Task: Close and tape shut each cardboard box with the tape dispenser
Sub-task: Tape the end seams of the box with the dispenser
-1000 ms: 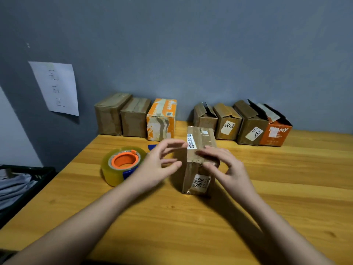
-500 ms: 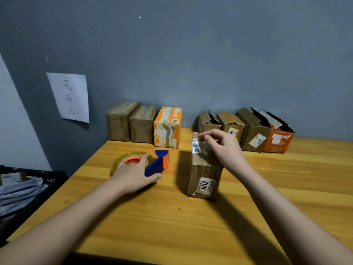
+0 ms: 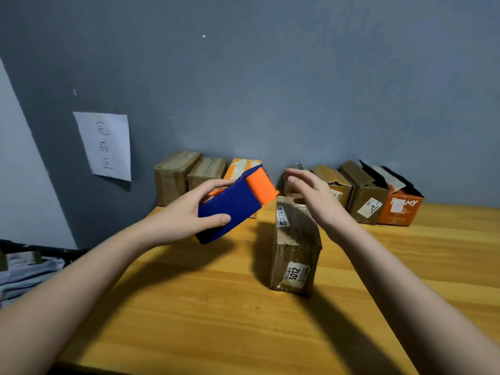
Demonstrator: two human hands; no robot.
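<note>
table (image 3: 405, 266): wooden, fills near and right of scene, runs to grey wall at far edge
far row left (image 3: 205, 171): three boxes against wall, tops look flat, likely done already, tape itself not readable
far row right (image 3: 378, 193): four boxes against wall, flaps ragged or standing up, orange one at right end wide open, judged still to do
box in work (image 3: 295, 244): brown carton standing upright mid-table, near of the row, white 3012 label on near face, top flaps look folded down, no fresh strip visible across the seam
tape dispenser (image 3: 230, 207): blue body with orange end, now lifted clear of table, held in air just left of carton top, orange end pointing far-right toward the box; half a second ago sat on the table left of the box under the same hand; roll itself hidden behind body
left hand (image 3: 186, 212): wrapped round blue body, thumb on near face, fingers behind
right hand (image 3: 308, 196): fingers spread and loose, hovering over far end of carton top, contact cannot be told; half a second ago pressed on that top
change: tool picked up and brought toward box, holding hand eased off
meaning: closing step looks done for this box, taping step about to begin
risk: flaps may spring up with the right hand off them
</note>
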